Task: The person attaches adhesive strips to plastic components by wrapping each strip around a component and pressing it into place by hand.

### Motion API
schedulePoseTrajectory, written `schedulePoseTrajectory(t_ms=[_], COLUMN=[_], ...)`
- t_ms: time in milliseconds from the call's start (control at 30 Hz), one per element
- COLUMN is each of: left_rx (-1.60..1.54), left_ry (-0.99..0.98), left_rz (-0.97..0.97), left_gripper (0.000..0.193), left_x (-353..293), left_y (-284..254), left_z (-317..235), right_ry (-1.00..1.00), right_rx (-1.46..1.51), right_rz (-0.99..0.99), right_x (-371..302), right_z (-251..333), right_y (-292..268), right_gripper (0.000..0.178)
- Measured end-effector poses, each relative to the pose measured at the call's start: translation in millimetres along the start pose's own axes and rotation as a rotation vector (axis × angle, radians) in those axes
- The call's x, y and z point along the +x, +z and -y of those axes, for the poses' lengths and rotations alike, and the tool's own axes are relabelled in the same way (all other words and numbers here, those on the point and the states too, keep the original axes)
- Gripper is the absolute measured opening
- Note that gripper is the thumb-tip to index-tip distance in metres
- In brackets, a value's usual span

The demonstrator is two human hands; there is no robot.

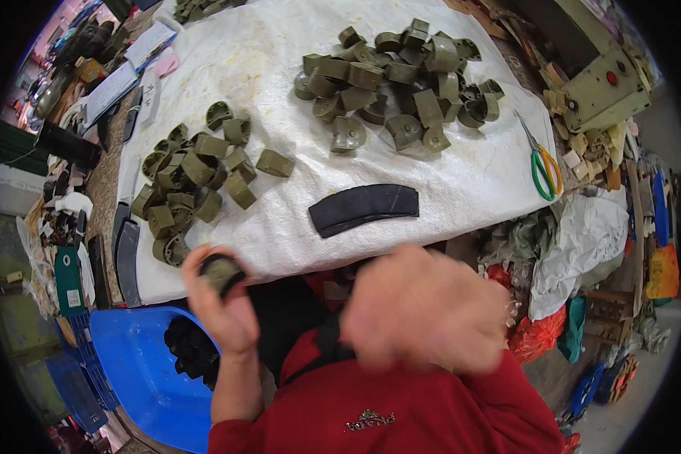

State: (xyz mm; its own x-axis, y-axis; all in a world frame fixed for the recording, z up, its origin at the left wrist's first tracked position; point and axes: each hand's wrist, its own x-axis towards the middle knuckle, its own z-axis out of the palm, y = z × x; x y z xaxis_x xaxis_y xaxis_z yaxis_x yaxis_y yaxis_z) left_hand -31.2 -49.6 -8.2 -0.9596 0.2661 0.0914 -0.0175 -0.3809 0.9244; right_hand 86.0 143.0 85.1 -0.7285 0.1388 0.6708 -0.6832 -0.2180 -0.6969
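My left hand (pixel 231 314) is closed around a small olive-green moulded piece (pixel 221 274) with a black band along its edge, at the table's near left edge. My right hand (pixel 427 306), raised in front of my red top, is smeared by motion, so its fingers and anything in them cannot be made out. Beyond it, a curved black strip (pixel 365 210) lies flat on the white woven sheet (pixel 280 219). Just past my left hand is a pile of hollow olive-green pieces (pixel 197 170). A larger pile of similar pieces (pixel 401 76) sits farther back on the right.
Below the table's left edge, a blue basin (pixel 117 363) contains black pieces (pixel 191 349). Dark curved strips (pixel 127 261) lie on the left edge. Scissors (pixel 539 163) with green and yellow handles rest at the right. A green control box (pixel 609 87) stands beyond.
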Motion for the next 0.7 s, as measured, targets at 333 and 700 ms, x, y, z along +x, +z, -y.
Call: schedulePoseTrajectory(t_ms=[333, 700], left_rx=[1.125, 1.017], left_ry=[0.019, 0.782], left_rz=[-0.589, -0.08], left_gripper=[0.03, 0.05], left_x=[-58, 8], left_y=[-214, -130], left_z=[13, -182], right_ry=[-0.033, -0.067], right_rx=[0.324, 0.279], right_rz=[-0.315, 0.233], right_x=[30, 28], right_z=[51, 23], right_y=[39, -6], right_gripper=[0.008, 0.009])
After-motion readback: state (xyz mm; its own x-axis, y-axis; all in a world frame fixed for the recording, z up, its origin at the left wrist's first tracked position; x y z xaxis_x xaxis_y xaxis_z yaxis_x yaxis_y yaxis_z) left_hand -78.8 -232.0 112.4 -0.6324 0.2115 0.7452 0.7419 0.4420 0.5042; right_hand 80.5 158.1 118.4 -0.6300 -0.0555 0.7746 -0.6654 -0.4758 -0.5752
